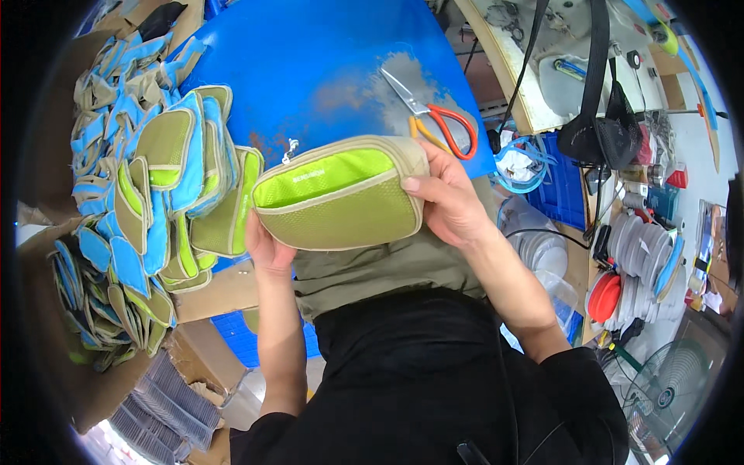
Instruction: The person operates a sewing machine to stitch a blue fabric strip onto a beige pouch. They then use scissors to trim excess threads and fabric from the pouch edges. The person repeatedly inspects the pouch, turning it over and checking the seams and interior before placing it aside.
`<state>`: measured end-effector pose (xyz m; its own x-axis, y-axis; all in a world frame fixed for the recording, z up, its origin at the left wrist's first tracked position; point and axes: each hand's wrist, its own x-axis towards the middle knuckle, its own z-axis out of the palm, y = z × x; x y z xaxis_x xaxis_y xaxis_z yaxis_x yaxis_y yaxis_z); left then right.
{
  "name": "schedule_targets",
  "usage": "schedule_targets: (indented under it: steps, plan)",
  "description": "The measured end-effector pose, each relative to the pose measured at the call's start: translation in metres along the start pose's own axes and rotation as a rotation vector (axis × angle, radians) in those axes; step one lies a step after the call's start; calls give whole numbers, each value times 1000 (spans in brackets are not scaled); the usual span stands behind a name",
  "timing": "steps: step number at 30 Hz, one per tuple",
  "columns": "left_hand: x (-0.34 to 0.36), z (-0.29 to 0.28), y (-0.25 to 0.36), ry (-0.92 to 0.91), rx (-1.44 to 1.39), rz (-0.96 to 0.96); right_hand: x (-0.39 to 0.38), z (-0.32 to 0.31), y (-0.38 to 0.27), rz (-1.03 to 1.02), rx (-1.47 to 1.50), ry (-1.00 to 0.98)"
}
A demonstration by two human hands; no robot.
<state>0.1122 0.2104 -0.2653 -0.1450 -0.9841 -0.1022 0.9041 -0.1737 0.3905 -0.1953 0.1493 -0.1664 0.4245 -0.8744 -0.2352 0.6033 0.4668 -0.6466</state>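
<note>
We held the green pouch [337,217] in both hands, in front of the body at the near edge of the blue table [310,46]. Our left hand [270,248] was closed on its lower corner at eight o'clock, and our right hand [448,195] was clamped on its end at three o'clock, thumb on the front face; the hands stood apart with the pouch between them. From the pouch, we saw the orange-handled scissors [422,108] lying on the table toward one o'clock, a heap of green and blue padded pieces [167,147] between nine and ten, more pieces in a cardboard box [101,387] at eight, a blue crate [570,174] near three and a fan [666,395] at four.
</note>
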Motion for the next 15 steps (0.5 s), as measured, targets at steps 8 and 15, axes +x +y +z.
schedule_targets:
  steps: [8,15]
  plan:
    - [0,6,-5,51,94,40,2,-6,3,-41,2,-17]
    - [-1,8,-6,41,173,32,3,-22,14,-49,-4,21]
